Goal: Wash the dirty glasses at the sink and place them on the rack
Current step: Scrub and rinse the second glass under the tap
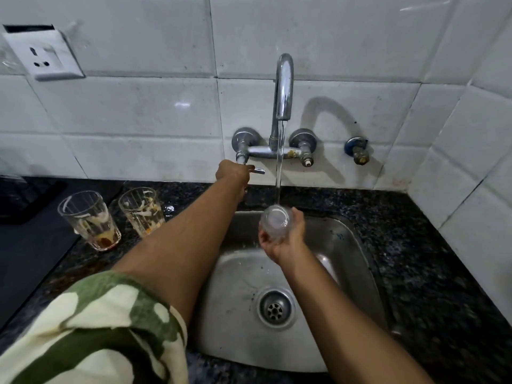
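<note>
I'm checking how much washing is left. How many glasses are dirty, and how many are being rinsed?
Dirty glasses on the counter: 2, left glass and right glass
Glass under the water stream, held in the right hand: 1, rinsed glass
Total: 3

Sink layout, your view.
Faucet (283, 90) behind sink (352, 245); your right hand (285, 239) holds glass (276, 221) over it; two glasses (90, 220) on counter (432, 259) left; left hand (232, 171) on tap handle (259, 170).

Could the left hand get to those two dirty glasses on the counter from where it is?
Probably yes. The left hand grips the tap handle, so it must let go first. The dirty glasses stand uncovered on the counter just left of that arm, with nothing between.
</note>
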